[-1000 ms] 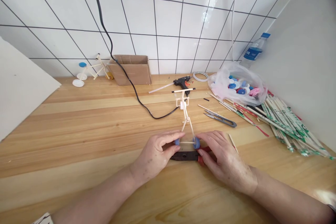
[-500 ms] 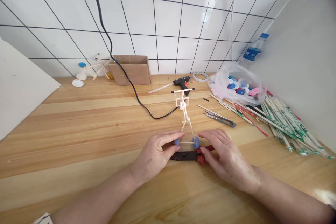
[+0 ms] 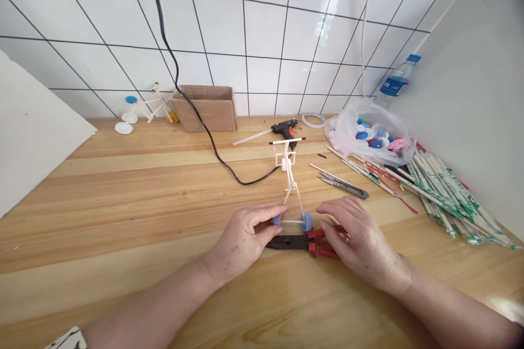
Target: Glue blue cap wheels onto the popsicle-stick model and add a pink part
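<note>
A small tricycle model (image 3: pixel 290 185) made of thin wooden sticks stands on the wooden table (image 3: pixel 123 212), with two blue bottle-cap wheels at its near end and a white cap wheel at the far end. My left hand (image 3: pixel 245 237) pinches the left blue wheel (image 3: pixel 277 220) between thumb and fingers. My right hand (image 3: pixel 356 237) lies just right of the right blue wheel (image 3: pixel 307 222), fingers stretched out over the red handles of pliers (image 3: pixel 298 243) that lie flat in front of the model.
A black glue gun (image 3: pixel 285 128) with its cord lies behind the model. Snips (image 3: pixel 346 186), loose sticks, wrapped chopsticks (image 3: pixel 446 188) and a bag of bottle caps (image 3: pixel 370 133) lie at the right. A cardboard box (image 3: pixel 207 108) and another stick model (image 3: pixel 143 112) stand by the tiled wall.
My right hand has let go of the right blue wheel and drawn back to the right, uncovering the pliers' red handles. My left hand has stayed on the left wheel.
</note>
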Demonstrator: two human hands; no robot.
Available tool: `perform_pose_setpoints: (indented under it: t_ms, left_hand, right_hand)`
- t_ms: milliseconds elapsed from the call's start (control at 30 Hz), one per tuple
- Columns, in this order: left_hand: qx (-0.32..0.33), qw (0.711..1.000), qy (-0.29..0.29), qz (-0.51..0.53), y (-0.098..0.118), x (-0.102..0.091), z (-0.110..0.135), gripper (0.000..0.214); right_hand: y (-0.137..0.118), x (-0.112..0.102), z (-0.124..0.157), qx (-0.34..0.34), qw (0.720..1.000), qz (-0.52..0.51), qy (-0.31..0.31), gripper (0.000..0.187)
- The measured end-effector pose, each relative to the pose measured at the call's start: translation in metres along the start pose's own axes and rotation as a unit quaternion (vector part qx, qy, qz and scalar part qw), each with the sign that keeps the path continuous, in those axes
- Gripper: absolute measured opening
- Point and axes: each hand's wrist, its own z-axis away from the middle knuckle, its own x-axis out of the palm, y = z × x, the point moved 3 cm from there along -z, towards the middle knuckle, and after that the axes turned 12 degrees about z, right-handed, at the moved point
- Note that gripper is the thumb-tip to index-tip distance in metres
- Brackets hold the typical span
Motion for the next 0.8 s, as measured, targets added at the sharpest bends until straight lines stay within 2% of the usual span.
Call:
perform_pose_setpoints:
  t_ms: [333,800]
  left_hand:
    - [-0.004,1.0,-0.004,-0.001,-0.0001,0.0002,-0.0002,0.035]
    - [0.007,1.0,-0.004,-0.004,-0.0024,0.0004,-0.0003,0.035]
  right_hand:
    - [-0.002,0.0011,-0.0017,-0.003,0.999,-0.017,-0.029,0.013]
    - [-0.0036,0.0052,0.0019,-0.005,0.998,-0.046,-0.038,0.017]
